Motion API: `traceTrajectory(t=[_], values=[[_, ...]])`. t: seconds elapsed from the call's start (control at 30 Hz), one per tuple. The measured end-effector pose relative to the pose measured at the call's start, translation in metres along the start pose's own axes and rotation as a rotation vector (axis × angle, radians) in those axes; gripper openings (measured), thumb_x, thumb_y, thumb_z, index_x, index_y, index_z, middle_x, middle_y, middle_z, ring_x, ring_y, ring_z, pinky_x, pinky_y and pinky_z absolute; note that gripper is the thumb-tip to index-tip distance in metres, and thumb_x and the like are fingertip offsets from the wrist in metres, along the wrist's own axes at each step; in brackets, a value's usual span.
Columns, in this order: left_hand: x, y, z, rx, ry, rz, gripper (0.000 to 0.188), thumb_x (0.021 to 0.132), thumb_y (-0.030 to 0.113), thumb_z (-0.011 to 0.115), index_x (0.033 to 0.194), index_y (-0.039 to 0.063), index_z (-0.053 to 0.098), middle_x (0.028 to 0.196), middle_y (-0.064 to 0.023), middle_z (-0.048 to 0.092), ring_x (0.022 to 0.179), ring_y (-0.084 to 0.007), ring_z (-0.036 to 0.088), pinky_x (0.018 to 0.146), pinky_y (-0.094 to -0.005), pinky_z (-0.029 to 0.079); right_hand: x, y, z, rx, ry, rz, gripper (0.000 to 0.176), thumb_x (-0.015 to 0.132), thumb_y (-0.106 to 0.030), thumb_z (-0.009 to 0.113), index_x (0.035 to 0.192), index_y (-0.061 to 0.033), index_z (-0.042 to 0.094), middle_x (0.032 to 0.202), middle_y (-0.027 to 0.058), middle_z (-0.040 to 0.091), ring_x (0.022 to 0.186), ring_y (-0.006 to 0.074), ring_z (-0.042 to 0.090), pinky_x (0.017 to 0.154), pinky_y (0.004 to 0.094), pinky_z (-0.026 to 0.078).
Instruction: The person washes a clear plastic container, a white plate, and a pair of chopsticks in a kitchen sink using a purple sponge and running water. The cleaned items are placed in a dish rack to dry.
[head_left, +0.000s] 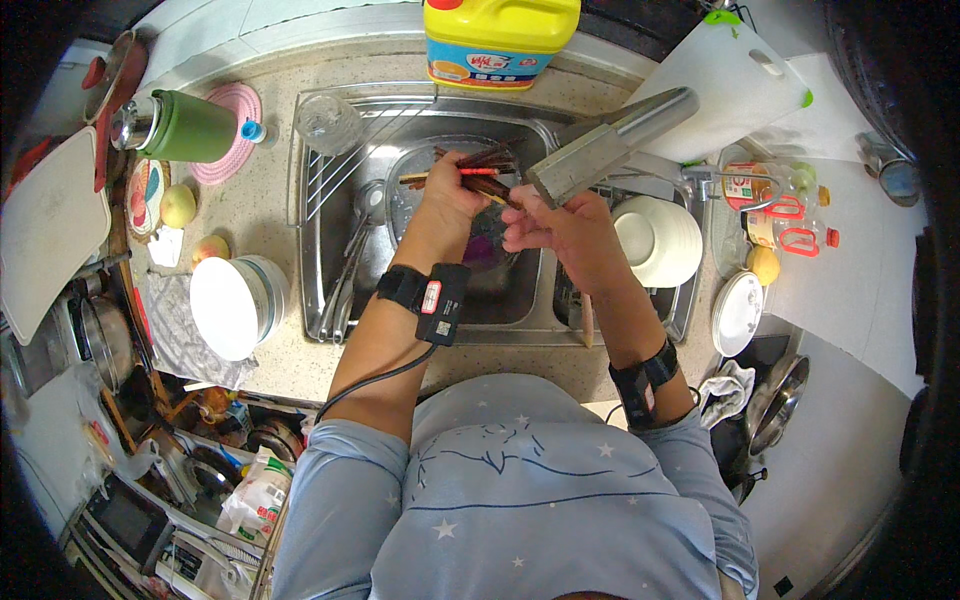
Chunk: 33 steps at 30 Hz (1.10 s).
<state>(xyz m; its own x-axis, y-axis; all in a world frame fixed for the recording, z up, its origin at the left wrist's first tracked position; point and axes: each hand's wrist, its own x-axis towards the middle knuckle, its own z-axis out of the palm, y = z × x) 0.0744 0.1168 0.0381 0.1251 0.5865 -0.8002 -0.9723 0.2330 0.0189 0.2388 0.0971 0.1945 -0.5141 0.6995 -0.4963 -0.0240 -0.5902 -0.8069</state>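
My left hand (448, 187) grips a bundle of dark brown chopsticks (487, 161), a few of them lighter or with red, over the steel sink (420, 307). My right hand (570, 236) is at the bundle's right end, fingertips at or touching the chopstick tips. Whether it grips any is unclear, since the square metal faucet spout (581, 165) covers part of it. Beneath both hands a clear basin (401, 214) sits in the left bowl of the sink, with something purple (480, 251) in it.
Ladles and spoons (349, 281) lean in the sink's left side. A glass jar (328, 124) stands on the wire rack (319, 199). White bowls (229, 307) stand left; pale bowls (660, 240) sit right. A yellow detergent jug (501, 41) stands behind, beside a white cutting board (724, 82).
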Motion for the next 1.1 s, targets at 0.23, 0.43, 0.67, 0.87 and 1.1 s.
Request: traceTrajectory(t=[0.23, 0.43, 0.67, 0.87, 1.1], values=[[-0.010, -0.014, 0.009, -0.029, 0.068, 0.035, 0.018, 0.088, 0.016, 0.041, 0.092, 0.001, 0.050, 0.086, -0.0158, 0.056, 0.079, -0.0333, 0.056, 0.075, -0.0507, 0.048, 0.011, 0.005, -0.008, -0.588, 0.249, -0.089, 0.020, 0.085, -0.022, 0.062, 0.085, -0.0015, 0.066, 0.077, 0.0092, 0.068, 0.065, 0.0173, 0.065, 0.057, 0.0291, 0.052], [-0.025, -0.022, 0.003, -0.141, 0.010, 0.218, 0.013, 0.089, 0.011, 0.043, 0.095, 0.000, 0.045, 0.088, -0.0139, 0.051, 0.083, -0.0314, 0.057, 0.079, -0.0502, 0.050, 0.017, 0.022, -0.009, -0.914, 0.320, -0.163, 0.035, 0.077, -0.037, 0.067, 0.090, -0.0047, 0.071, 0.080, 0.0152, 0.068, 0.071, 0.0270, 0.066, 0.067, 0.0354, 0.050], [-0.060, -0.032, 0.008, -0.133, -0.024, 0.321, 0.013, 0.088, 0.012, 0.050, 0.095, 0.001, 0.051, 0.090, -0.0120, 0.059, 0.086, -0.0282, 0.059, 0.084, -0.0446, 0.049, 0.025, 0.041, -0.010, -0.810, 0.466, -0.089, 0.030, 0.078, -0.030, 0.071, 0.087, -0.0025, 0.071, 0.074, 0.0055, 0.067, 0.067, 0.0147, 0.060, 0.062, 0.0278, 0.046], [-0.074, -0.032, 0.007, -0.060, -0.251, 0.302, 0.013, 0.090, 0.013, 0.051, 0.090, 0.000, 0.051, 0.095, -0.0167, 0.060, 0.096, -0.0339, 0.059, 0.090, -0.0481, 0.047, 0.020, 0.048, -0.021, -0.134, 0.441, -0.046, 0.022, 0.079, -0.022, 0.070, 0.088, -0.0013, 0.068, 0.082, 0.0076, 0.068, 0.067, 0.0162, 0.062, 0.059, 0.0253, 0.047], [-0.065, -0.027, -0.009, -0.133, -0.289, 0.253, 0.009, 0.088, 0.010, 0.054, 0.086, 0.001, 0.053, 0.083, -0.0116, 0.060, 0.085, -0.0273, 0.059, 0.089, -0.0456, 0.048, -0.005, 0.017, -0.059, 0.250, 0.501, -0.335, 0.014, 0.089, -0.013, 0.059, 0.093, -0.0002, 0.057, 0.087, 0.0112, 0.065, 0.075, 0.0200, 0.065, 0.067, 0.0340, 0.056]])
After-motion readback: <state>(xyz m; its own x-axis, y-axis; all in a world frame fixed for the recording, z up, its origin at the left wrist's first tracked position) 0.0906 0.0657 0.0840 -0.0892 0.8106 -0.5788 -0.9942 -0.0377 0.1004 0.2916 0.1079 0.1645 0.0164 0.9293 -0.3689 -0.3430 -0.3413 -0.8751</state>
